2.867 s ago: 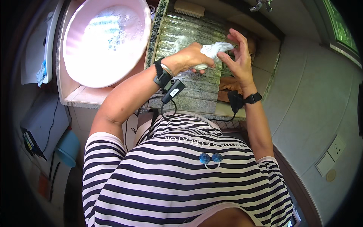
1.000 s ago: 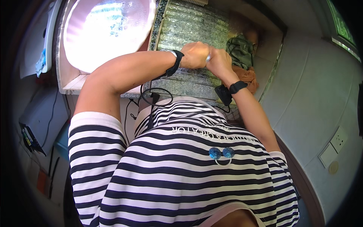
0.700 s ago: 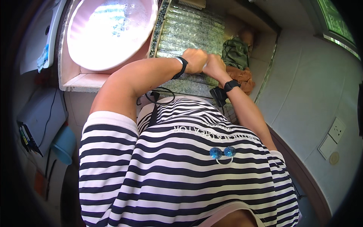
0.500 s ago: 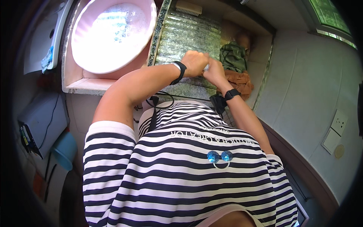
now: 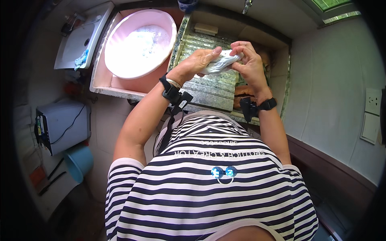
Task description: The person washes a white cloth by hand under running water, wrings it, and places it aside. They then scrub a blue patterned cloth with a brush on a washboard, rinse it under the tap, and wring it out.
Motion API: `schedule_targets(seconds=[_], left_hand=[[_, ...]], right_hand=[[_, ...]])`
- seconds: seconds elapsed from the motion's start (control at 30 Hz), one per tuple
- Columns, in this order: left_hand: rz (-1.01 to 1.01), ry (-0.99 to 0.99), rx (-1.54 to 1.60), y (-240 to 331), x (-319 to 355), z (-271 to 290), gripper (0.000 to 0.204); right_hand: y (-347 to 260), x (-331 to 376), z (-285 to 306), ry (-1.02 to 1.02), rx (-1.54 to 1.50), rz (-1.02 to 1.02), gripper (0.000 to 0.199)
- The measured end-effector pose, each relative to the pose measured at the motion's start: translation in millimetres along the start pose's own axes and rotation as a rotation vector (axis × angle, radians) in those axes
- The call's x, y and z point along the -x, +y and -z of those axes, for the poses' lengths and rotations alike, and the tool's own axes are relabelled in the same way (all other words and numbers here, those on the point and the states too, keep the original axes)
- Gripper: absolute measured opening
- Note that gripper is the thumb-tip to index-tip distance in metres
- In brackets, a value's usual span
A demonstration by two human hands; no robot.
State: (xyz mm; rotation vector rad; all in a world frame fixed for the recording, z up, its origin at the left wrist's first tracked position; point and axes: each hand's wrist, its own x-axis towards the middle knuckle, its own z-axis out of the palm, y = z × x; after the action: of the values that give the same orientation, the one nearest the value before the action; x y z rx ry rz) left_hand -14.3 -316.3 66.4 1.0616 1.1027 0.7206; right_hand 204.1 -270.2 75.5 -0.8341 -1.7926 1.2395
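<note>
A bunched white cloth is held up between my two hands, above a ridged stone washboard. My left hand grips its left end, thumb laid along the top and the fingers mostly hidden beneath. At the other end my right hand pinches the cloth between thumb and curled fingers. Both wrists carry black straps with small black devices. Left of the washboard sits a large pink basin with sudsy water inside.
A scrubbing brush lies at the washboard's far end. Brown fabric is partly hidden behind my right wrist. A tap rises at the back. Farther left are a white sink and a blue bucket.
My hands were clenched together around the cloth, nearly hiding it. Now they have moved apart, and the cloth shows between them, loosened. The view has shifted somewhat.
</note>
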Motion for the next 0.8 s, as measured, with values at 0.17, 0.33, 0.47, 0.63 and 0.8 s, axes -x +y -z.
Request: schedule_targets(seconds=[0.17, 0.33, 0.47, 0.63, 0.8], left_hand=[[-0.118, 0.182, 0.297, -4, -7, -6, 0.029], [-0.179, 0.420, 0.449, 17, -14, -2, 0.022], [-0.335, 0.477, 0.604, 46, -22, 7, 0.027], [-0.521, 0.341, 0.529, 78, -39, -3, 0.029], [-0.600, 0.318, 0.490, 104, -55, 4, 0.029]], right_hand=[[-38, 18, 16, -0.002, 0.247, 0.222, 0.033], [-57, 38, 49, 0.165, 0.269, 0.331, 0.030], [-66, 58, 62, 0.168, 0.501, 0.339, 0.030], [-76, 61, 70, 0.201, 0.436, 0.152, 0.021], [-88, 53, 63, 0.229, 0.135, -0.047, 0.017]])
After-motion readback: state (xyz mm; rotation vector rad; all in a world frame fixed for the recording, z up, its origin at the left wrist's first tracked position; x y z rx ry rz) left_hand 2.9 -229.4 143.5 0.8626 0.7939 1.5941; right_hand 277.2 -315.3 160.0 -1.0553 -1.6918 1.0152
